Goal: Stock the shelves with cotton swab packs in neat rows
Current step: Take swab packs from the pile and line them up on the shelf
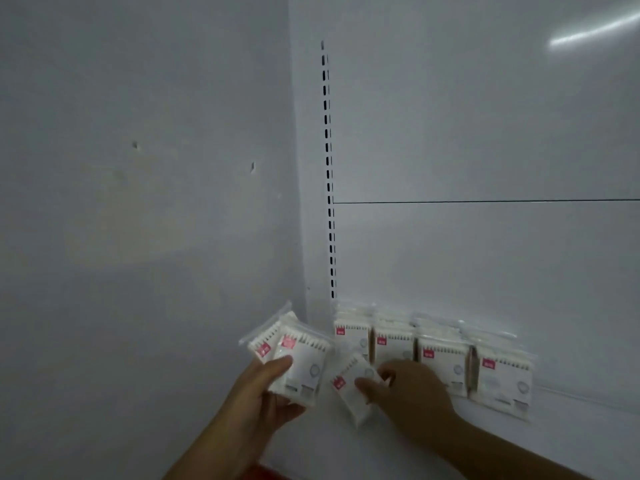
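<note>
**Seven packs in sight: four fronting the row, three in hand**

On the shelf (581,431), four cotton swab packs (441,358) stand upright side by side in a row against the back panel (485,258). Each has a red label at its top left corner. More packs stand behind each of them, too blurred to count.

The left hand (263,393) reaches in from below, palm turned up. Its fingers and thumb grip a fanned pair of packs (304,368), one overlapping the other. The pair is held off the shelf, just left of the row, in front of the side wall (138,237).

The right hand (412,389) comes in from the lower right, its back to the camera. Its thumb and fingers pinch one tilted pack (348,389) at the left end of the row, leaning in front of the first two standing packs.

One slotted upright (329,174) runs up from the corner behind the row.
</note>
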Tool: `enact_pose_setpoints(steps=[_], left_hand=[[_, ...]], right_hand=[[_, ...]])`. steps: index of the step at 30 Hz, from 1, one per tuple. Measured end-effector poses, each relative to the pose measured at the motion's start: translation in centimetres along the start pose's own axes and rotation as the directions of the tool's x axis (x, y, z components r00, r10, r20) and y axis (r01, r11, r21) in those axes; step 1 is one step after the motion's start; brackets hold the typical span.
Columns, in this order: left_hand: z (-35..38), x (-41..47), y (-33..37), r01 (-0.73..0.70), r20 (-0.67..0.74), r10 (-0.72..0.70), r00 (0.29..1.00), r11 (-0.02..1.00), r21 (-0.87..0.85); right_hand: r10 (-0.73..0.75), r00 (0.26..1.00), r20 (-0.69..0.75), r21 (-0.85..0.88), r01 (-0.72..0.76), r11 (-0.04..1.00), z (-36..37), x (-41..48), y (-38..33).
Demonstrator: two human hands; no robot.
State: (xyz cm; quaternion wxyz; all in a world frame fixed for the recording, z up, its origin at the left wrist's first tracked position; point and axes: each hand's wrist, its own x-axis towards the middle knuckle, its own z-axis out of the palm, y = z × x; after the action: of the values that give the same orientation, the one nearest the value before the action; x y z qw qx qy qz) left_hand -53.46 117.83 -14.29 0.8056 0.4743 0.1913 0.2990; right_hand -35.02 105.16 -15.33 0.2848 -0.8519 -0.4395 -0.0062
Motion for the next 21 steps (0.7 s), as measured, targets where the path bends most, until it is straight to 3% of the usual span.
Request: enact_pose_setpoints(steps=[4, 8, 11, 21], left_hand=[[-1.2, 5.1, 0.6, 0.134, 0.11, -0.124, 0.986, 0.987, -0.092], [0.5, 7.6, -0.8, 0.267, 0.236, -0.239, 0.942, 0.959, -0.098], [0.9, 8.7, -1.5, 0.308, 0.316, -0.265, 0.911, 0.947, -0.093], [0.4, 10.4, -2.9, 0.226, 0.339, -0.204, 0.918, 0.974, -0.024]], right_hand=[[0.182, 0.983, -0.036, 0.159, -0.175, 0.972, 2.3, 2.0, -1.5], [0.251, 0.951, -0.178, 0.104, -0.235, 0.966, 3.0, 3.3, -2.2], [0.252, 0.953, -0.167, 0.082, -0.241, 0.967, 3.7, 3.9, -2.2], [0.257, 0.929, -0.267, 0.329, -0.163, 0.93, 4.3, 3.8, -0.4]])
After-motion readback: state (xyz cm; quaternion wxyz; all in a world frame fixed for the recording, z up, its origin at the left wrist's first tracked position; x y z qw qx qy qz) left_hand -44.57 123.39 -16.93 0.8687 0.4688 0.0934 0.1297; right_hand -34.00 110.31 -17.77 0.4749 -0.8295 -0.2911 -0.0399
